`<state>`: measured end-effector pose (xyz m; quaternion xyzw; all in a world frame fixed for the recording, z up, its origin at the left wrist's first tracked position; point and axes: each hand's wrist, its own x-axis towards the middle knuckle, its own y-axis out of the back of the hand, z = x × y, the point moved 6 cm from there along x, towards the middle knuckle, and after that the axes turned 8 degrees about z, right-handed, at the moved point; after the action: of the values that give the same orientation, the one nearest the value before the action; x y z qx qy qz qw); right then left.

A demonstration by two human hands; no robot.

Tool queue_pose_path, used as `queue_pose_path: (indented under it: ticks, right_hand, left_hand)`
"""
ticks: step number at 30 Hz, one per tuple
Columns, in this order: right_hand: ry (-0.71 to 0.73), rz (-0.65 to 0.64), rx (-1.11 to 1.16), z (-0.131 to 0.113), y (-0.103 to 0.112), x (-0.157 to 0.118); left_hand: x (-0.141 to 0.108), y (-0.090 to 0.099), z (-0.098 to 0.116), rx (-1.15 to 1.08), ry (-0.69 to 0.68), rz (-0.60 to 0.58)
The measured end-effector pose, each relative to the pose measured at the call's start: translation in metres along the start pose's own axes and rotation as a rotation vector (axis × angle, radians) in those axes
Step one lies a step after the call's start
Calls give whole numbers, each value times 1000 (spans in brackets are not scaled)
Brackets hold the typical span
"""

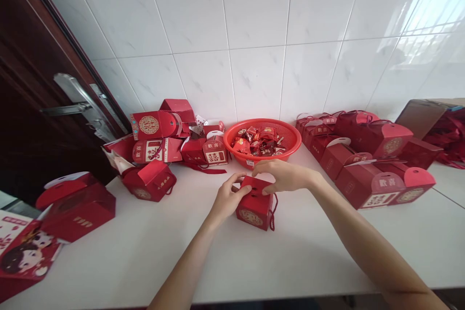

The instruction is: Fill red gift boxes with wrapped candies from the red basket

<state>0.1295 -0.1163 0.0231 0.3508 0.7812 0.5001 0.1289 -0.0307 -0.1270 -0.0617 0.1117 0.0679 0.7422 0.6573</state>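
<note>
A small red gift box (250,217) with a gold round emblem stands upright on the white table in front of me. A dark red cord (272,215) hangs down its right side. My left hand (229,197) grips the box's upper left, its thumb lying on the top and its fingers behind. On the other side, my right hand (279,175) holds the top by the back right edge, thumb against the top panel and fingers curled over the far side. Slots show in the top between both thumbs. The far fingertips are partly hidden.
Behind the box, a red plastic basket (292,151) holds wrapped sweets (256,143). Red boxes (156,150) pile up at the left, with another red box (85,208) nearer. More boxes (366,174) stand in rows at the right, beside a cardboard carton (417,118).
</note>
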Motion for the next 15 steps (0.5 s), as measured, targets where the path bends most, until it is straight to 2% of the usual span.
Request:
queue_pose_path:
  ticks: [3,7,11,15]
  right_hand:
    - [-121,89,-77,13,10,-1]
    - [-239,15,-178,31,5,-2]
    - [-243,-70,-169,39,-15,7]
    - [-216,-85,-82,45,-25,14]
  left_hand:
    - [1,7,1,56,5,99]
    - [2,21,7,162,-24,261]
    - [5,27,7,156,-21,289]
    - [9,31,-1,120,-5,303]
